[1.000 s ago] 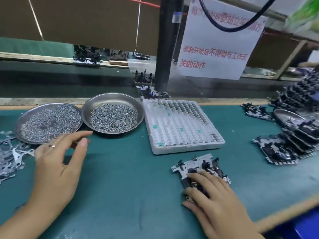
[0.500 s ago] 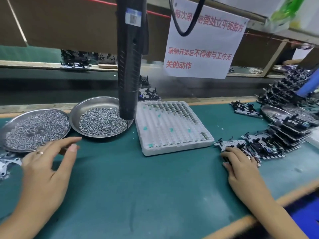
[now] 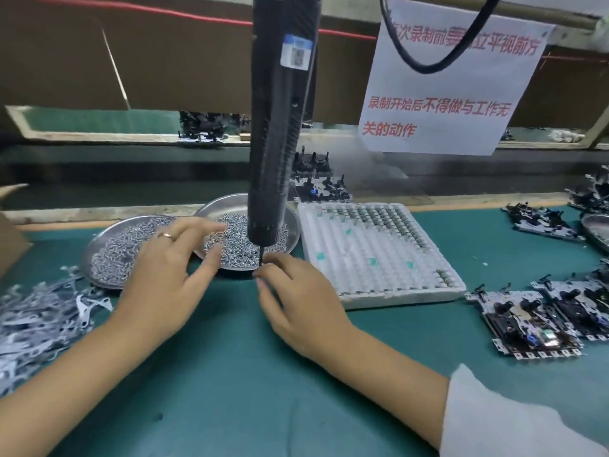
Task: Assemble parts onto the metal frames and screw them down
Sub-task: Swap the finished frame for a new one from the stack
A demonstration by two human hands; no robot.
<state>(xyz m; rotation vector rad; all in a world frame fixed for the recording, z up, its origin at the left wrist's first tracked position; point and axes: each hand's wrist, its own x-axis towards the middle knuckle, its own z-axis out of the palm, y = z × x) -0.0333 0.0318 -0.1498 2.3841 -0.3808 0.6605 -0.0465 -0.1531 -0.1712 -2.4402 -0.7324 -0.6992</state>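
Observation:
My left hand [image 3: 171, 275] reaches forward with spread fingers, the fingertips over the screws in the right steel dish [image 3: 293, 225]. A second steel dish [image 3: 108, 255] of screws sits left of it, partly under that hand. My right hand [image 3: 296, 298] lies on the green mat just in front of the right dish, fingers loosely bent, with its fingertips beside the bit of the hanging black electric screwdriver [image 3: 280, 127]. I see nothing held in either hand. Assembled metal frames [image 3: 527, 324] lie on the mat to the right, apart from both hands.
A white foam tray [image 3: 379, 258] with rows of small parts stands right of the dishes. A pile of flat metal pieces [image 3: 39, 311] lies at the left edge. More frames [image 3: 543, 222] sit far right. A paper sign [image 3: 445, 87] hangs behind.
My right hand let go of the frame on the right and moved left to the dish front. My left hand moved forward over the screws.

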